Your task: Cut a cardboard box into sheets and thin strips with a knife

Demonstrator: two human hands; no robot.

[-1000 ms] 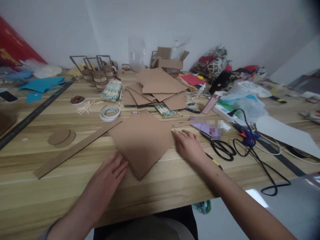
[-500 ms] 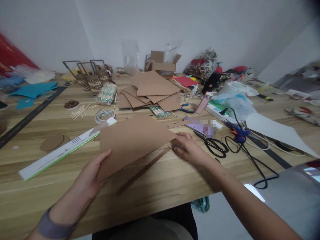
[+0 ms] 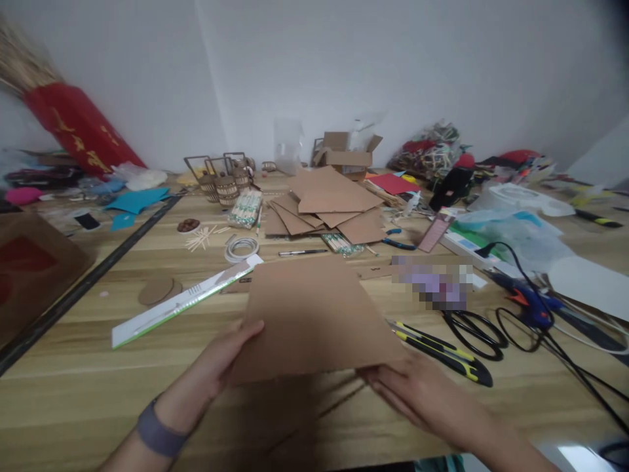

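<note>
Flat cardboard sheet (image 3: 309,314) in left hand (image 3: 223,357) and right hand (image 3: 413,390), wood-grained table (image 3: 69,406)

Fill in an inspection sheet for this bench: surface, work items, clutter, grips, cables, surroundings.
Surface: wood-grain table, dark strip along its left part.
Work items: cardboard sheet, held in both hands, near edge apparently lifted.
Clutter: cardboard pile beyond the sheet; yellow-and-black cutters to its right.
Grips: left grip holds the sheet's left side, thumb on top; right grip at its near right corner.
Cables: black cable beside the blue glue gun.
Surroundings: pale wall; red-wrapped bundle, far left.
</note>
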